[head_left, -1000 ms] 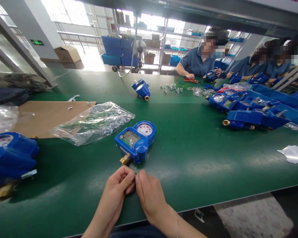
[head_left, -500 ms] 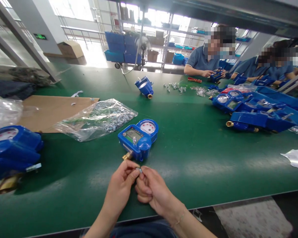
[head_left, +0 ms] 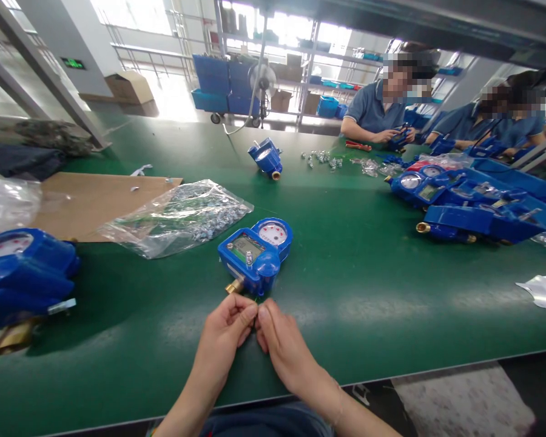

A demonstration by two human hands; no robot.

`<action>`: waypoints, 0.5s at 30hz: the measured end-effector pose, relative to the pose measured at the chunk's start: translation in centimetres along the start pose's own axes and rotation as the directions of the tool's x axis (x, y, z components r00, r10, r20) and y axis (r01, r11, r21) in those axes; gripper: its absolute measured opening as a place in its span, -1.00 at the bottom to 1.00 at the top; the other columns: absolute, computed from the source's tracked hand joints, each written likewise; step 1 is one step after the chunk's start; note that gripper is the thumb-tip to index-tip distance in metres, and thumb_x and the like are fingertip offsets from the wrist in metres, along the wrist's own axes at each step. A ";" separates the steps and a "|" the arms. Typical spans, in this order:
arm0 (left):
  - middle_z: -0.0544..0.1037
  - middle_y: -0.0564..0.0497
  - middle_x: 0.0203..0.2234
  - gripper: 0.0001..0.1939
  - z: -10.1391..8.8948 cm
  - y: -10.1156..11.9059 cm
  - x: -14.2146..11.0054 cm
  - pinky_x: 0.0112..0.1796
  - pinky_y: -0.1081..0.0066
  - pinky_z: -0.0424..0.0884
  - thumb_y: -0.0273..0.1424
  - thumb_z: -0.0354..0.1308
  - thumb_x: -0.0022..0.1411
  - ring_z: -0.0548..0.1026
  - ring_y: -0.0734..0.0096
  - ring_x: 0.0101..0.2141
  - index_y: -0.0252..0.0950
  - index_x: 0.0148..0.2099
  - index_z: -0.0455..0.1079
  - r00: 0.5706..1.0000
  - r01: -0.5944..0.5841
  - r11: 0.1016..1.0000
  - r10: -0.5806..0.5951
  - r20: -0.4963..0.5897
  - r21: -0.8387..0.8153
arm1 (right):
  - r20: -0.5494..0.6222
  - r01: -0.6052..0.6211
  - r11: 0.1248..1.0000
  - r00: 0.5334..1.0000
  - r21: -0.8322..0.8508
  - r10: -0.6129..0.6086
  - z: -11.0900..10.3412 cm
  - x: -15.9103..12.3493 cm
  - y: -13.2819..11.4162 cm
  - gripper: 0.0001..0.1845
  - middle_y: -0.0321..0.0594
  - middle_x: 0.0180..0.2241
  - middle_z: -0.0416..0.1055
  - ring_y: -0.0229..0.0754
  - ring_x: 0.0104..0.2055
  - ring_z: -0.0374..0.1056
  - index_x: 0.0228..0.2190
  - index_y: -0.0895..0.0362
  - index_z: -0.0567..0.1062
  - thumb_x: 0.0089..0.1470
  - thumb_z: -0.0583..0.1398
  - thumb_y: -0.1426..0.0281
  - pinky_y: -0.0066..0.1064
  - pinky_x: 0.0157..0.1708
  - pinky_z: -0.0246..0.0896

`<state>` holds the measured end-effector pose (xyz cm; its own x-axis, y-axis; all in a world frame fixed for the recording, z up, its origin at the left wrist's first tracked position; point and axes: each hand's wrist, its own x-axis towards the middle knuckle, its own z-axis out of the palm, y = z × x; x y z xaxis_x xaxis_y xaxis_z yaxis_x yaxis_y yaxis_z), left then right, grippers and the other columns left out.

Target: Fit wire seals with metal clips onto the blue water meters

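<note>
Just in front of me, my left hand (head_left: 230,325) and my right hand (head_left: 279,343) meet at the fingertips, both closed in a pinch. What they hold is mostly hidden; a thin greenish strand shows above the fingertips, too small to name. Right beyond them a blue water meter (head_left: 269,267) lies on the green table (head_left: 346,261), with a round white dial, a small display and a brass pipe end near my left fingers. A small clear plastic piece (head_left: 249,258) stands up from the meter, by its display.
A clear bag of small parts (head_left: 200,221) lies on cardboard (head_left: 95,194). Another blue meter (head_left: 22,273) sits at left, one (head_left: 267,158) farther back. Several meters are piled at right (head_left: 464,194). Loose small parts (head_left: 321,159) lie near red-handled pliers (head_left: 358,145). Co-workers (head_left: 375,112) sit across.
My right fingers have shifted from curled under to a straighter pinch beside the left ones. The small silvery piece seen between the fingertips is now covered.
</note>
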<state>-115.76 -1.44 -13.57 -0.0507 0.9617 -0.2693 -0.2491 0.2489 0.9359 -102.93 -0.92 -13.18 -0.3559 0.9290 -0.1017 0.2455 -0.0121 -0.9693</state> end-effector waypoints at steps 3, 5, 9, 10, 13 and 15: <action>0.25 0.17 -0.66 -0.69 0.3 0.1 -0.2 -0.63 0.62 -0.03 -0.22 0.27 0.08 0.09 0.69 -0.65 -0.36 -0.45 0.32 0.999 0.047 0.995 -0.047 -0.007 -0.084 | -0.082 0.127 0.936 0.983 -0.328 -0.162 -0.1 -0.3 0.0 -0.65 -0.25 -0.52 0.26 -0.25 -0.48 0.15 -0.48 0.11 0.25 0.25 -0.06 0.19 -0.40 -0.43 -0.05; 0.31 0.14 -0.66 -0.71 0.6 0.0 -0.2 -0.60 0.61 0.06 -0.24 0.29 0.06 0.18 0.66 -0.62 -0.36 -0.44 0.33 1.000 0.015 0.993 -0.017 -0.015 -0.118 | -0.031 0.054 0.994 0.998 -0.100 -0.057 -0.2 -0.2 0.1 -0.62 -0.34 -0.65 0.18 -0.31 -0.61 0.07 -0.51 0.11 0.23 0.25 -0.09 0.17 -0.44 -0.52 -0.09; 0.46 0.06 -0.56 -0.78 1.4 -0.7 0.1 -0.44 0.54 0.27 -0.30 0.28 0.06 0.37 0.52 -0.50 -0.34 -0.36 0.37 0.990 -0.100 0.993 0.092 -0.103 -0.070 | 0.367 -0.351 0.706 0.920 0.614 0.138 -1.0 1.2 0.1 -0.67 -0.55 -0.86 -0.14 -0.37 -0.79 -0.29 -0.55 0.05 0.06 0.18 -0.06 0.19 -0.51 -0.71 -0.28; 0.48 0.06 -0.54 -0.79 1.5 -0.9 0.2 -0.42 0.53 0.28 -0.30 0.27 0.08 0.38 0.52 -0.49 -0.33 -0.34 0.37 0.987 -0.119 0.992 0.113 -0.115 -0.046 | 0.437 -0.412 0.636 0.890 0.653 0.128 -1.3 1.5 0.1 -0.69 -0.57 -0.87 -0.19 -0.37 -0.79 -0.34 -0.56 0.04 0.02 0.13 -0.03 0.21 -0.52 -0.72 -0.31; 0.46 0.08 -0.52 -0.79 1.4 -1.2 0.4 -0.47 0.55 0.22 -0.28 0.23 0.13 0.33 0.56 -0.52 -0.33 -0.30 0.36 0.989 -0.120 0.993 0.119 -0.083 -0.002 | 0.495 -0.460 0.615 0.859 0.640 0.128 -1.8 1.9 0.0 -0.72 -0.59 -0.87 -0.20 -0.37 -0.77 -0.37 -0.55 0.04 0.03 0.08 0.01 0.23 -0.54 -0.72 -0.35; 0.41 0.12 -0.55 -0.76 0.9 -1.1 0.1 -0.55 0.55 0.15 -0.24 0.18 0.17 0.26 0.58 -0.58 -0.32 -0.23 0.34 0.997 -0.075 0.997 0.076 -0.027 0.030 | 0.459 -0.442 0.673 0.872 0.593 0.169 -2.1 1.6 -0.1 -0.70 -0.55 -0.85 -0.07 -0.39 -0.78 -0.30 -0.53 0.07 0.14 0.15 -0.01 0.18 -0.54 -0.72 -0.31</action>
<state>-114.65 -1.56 -14.43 -0.0957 0.9744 -0.2033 -0.2157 0.1791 0.9599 -101.57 1.34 -12.78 -0.6827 0.6386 -0.3551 -0.2124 -0.6385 -0.7397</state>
